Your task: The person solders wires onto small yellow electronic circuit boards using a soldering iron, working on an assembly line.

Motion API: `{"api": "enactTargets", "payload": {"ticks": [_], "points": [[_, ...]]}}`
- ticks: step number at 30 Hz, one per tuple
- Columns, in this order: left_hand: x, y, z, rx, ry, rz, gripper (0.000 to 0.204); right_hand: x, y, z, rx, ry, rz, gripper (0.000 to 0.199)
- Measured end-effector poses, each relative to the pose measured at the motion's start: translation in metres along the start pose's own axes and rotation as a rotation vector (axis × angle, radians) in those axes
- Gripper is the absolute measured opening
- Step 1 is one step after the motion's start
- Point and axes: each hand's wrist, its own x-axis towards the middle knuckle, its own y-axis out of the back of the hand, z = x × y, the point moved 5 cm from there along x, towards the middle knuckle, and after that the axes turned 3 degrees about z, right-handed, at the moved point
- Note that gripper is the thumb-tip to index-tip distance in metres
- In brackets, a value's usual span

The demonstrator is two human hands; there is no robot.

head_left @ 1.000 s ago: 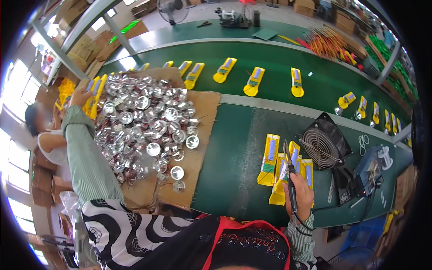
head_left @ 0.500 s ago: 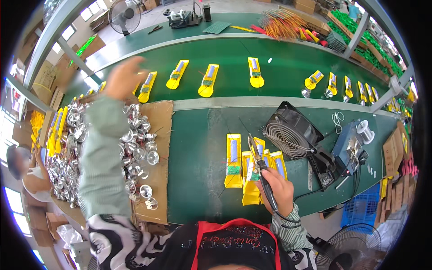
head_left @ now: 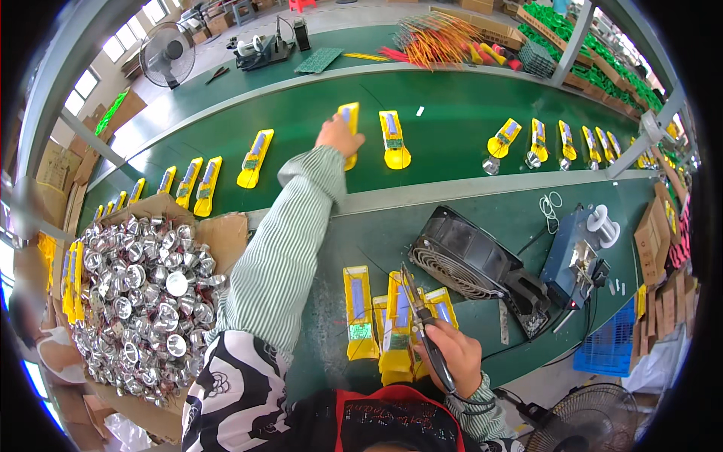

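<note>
My left hand [head_left: 339, 137] reaches far out over the green belt. Its fingers are closed round a yellow plastic housing [head_left: 349, 114] with a bluish-purple cell in it. My right hand [head_left: 458, 352] grips a soldering iron [head_left: 433, 348], whose tip points up and away from me. Under the iron lies a small pile of yellow housings [head_left: 398, 343], partly hidden by the hand. Just left of the pile, another yellow housing [head_left: 357, 294] shows its purple cell and green circuit board. Thin dark wires stick out from these pieces.
A heap of silvery lamp cups [head_left: 143, 301] fills a cardboard box at left. More yellow housings [head_left: 256, 158] line the belt. A black fan [head_left: 467, 256] and a blue soldering station [head_left: 576, 260] with a solder spool [head_left: 602, 222] stand at right. A metal rail [head_left: 376, 200] borders the belt.
My left hand has swung from the far left to the right and taken hold of a housing on the belt. My right hand keeps the soldering iron over the pile. The view has shifted.
</note>
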Motion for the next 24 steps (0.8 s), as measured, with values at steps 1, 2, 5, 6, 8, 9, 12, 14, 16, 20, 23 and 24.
{"api": "enactTargets", "payload": {"ticks": [1,2,5,6,8,9,12,14,16,20,23,24], "points": [[0.006,-0.006,0.022,-0.063,0.000,-0.008,0.068,0.001,0.000,0.001,-0.011,-0.010,-0.003,0.047],[0.012,-0.017,0.041,-0.107,0.029,-0.055,0.066,0.003,0.000,0.002,-0.022,-0.025,0.017,0.044],[0.015,-0.042,0.067,-0.164,0.121,-0.024,0.076,0.007,-0.001,0.002,-0.018,-0.023,0.023,0.043],[0.012,-0.045,0.066,-0.122,0.164,-0.062,0.083,0.008,-0.003,0.001,-0.009,-0.018,0.016,0.044],[-0.004,-0.042,0.089,-0.167,0.184,-0.101,0.100,0.002,-0.002,0.005,-0.049,-0.040,0.008,0.046],[-0.005,-0.041,0.093,-0.169,0.209,-0.120,0.102,0.000,-0.002,0.004,-0.077,-0.050,0.008,0.047],[0.001,-0.056,0.092,-0.206,0.249,-0.248,0.106,-0.008,-0.004,0.012,-0.068,-0.097,0.021,0.049],[0.001,-0.057,0.083,-0.290,0.289,-0.267,0.103,-0.013,-0.006,0.014,-0.068,-0.104,0.015,0.049],[-0.005,-0.041,0.059,-0.214,0.238,-0.322,0.102,-0.011,-0.007,0.005,-0.034,-0.084,0.004,0.049],[-0.031,0.005,0.024,-0.097,0.081,-0.248,0.094,-0.014,-0.004,-0.008,-0.082,-0.004,0.051,0.050],[-0.072,0.065,-0.014,-0.024,0.016,-0.230,0.091,-0.020,-0.005,-0.008,-0.049,0.009,0.042,0.049],[-0.086,0.081,-0.027,0.007,-0.035,-0.246,0.094,-0.022,-0.006,-0.008,-0.057,0.005,0.040,0.048]]}}
